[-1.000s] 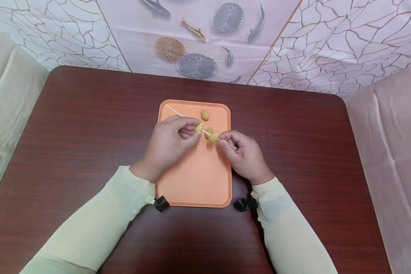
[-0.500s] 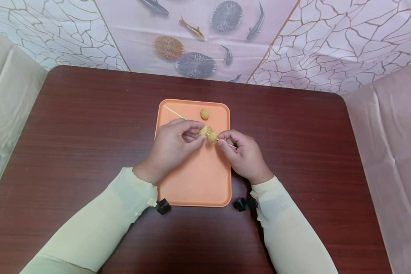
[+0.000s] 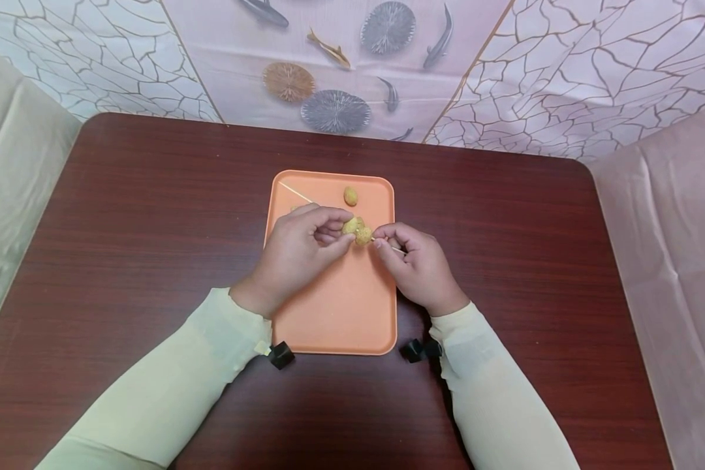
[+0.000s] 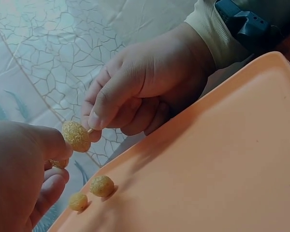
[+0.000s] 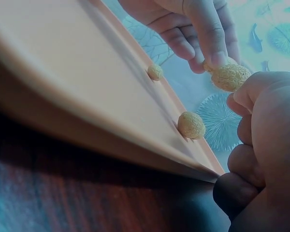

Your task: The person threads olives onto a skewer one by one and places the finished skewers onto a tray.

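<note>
At frame centre I read the stick (image 3: 296, 192) slanting upper left to lower right: left hand (image 3: 294, 251) pinching the left ball (image 3: 349, 226), right hand (image 3: 418, 262) pinching the stick, with 1 right ball (image 3: 363, 237) between.

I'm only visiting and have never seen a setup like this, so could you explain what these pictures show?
There is no robot here, only a person working bare-handed in pale sleeves. The wide picture comes from a camera worn on the head, looking forward and down; the two close ones come from small black cameras worn on the wrists. On the dark reddish table lies an orange tray, with loose pieces, roundish and yellow, on it. The right hand pinches a thin stick near one end; a threaded piece sits just ahead of those fingers. The left hand pinches another piece close beside it, and the stick's far end shows beyond that hand.
</note>
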Tool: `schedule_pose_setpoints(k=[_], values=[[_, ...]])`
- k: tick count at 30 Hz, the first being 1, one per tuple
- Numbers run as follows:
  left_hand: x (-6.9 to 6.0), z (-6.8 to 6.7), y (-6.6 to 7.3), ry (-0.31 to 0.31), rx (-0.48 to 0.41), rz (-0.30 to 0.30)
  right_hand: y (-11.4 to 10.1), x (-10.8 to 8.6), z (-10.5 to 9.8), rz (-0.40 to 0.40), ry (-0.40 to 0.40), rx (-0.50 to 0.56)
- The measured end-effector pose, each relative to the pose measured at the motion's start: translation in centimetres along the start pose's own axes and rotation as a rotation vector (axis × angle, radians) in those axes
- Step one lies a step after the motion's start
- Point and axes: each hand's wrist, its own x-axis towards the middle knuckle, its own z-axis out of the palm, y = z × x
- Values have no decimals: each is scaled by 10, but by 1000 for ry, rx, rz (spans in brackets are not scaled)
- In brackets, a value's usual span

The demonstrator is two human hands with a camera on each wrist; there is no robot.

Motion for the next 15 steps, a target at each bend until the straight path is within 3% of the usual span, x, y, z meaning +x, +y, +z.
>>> schedule_pose_setpoints(k=[5,8,11,15], values=[[1,-3,-2,18,11,85,2,-1,0,-17,45,12],[4,-11,-4,20,66,112,3,0,-1,-11,89,38],[9,-23,-8,14,167,86,4,0,-2,17,132,55],[14,-39,-16,-22,329,-28,5,2,-3,62,162,66]])
